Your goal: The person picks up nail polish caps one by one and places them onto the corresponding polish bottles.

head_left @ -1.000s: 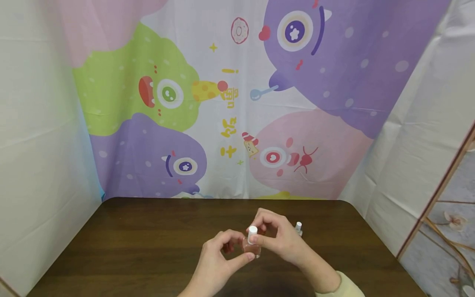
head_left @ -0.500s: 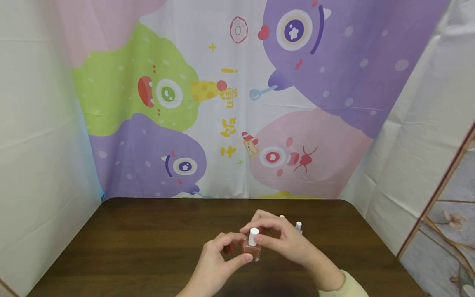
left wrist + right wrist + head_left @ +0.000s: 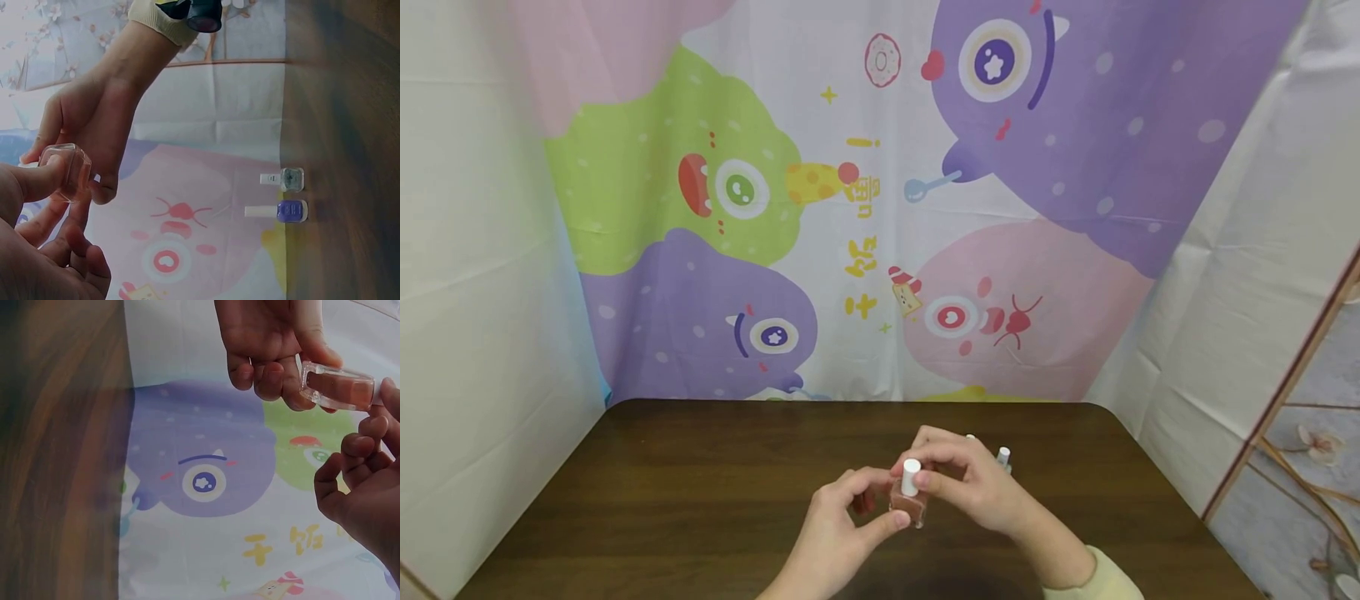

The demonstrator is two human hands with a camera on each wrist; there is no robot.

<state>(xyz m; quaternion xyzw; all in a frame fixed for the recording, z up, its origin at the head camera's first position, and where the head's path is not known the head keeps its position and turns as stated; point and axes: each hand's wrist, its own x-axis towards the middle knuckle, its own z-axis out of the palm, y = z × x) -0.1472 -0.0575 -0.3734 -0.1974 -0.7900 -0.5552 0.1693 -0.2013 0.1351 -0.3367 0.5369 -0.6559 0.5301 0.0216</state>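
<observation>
Over the front middle of the table, both hands hold a nail polish bottle (image 3: 908, 505) with pinkish-brown polish and a tall white cap (image 3: 912, 477). My left hand (image 3: 842, 521) grips its glass body between thumb and fingers. With thumb and fingertips, my right hand (image 3: 977, 487) pinches the cap. In the right wrist view the clear, thick-walled glass (image 3: 340, 386) lies across the left fingers, while the right fingertips meet at the cap end. The left wrist view shows the left thumb pressed against the glass, and the cap mostly hidden by the hands.
Two more nail polish bottles stand upright beyond the right hand: a purple one (image 3: 292, 211) and a grey-green one (image 3: 292, 179), both white-capped. The dark wooden table (image 3: 700, 483) ends at a cartoon-printed curtain (image 3: 880, 358). Pale cloth (image 3: 1195, 358) hangs at the sides.
The right thumb and fingers have shifted around the cap, and the right hand has moved slightly. A second white cap has come into sight behind it. The left hand keeps its hold.
</observation>
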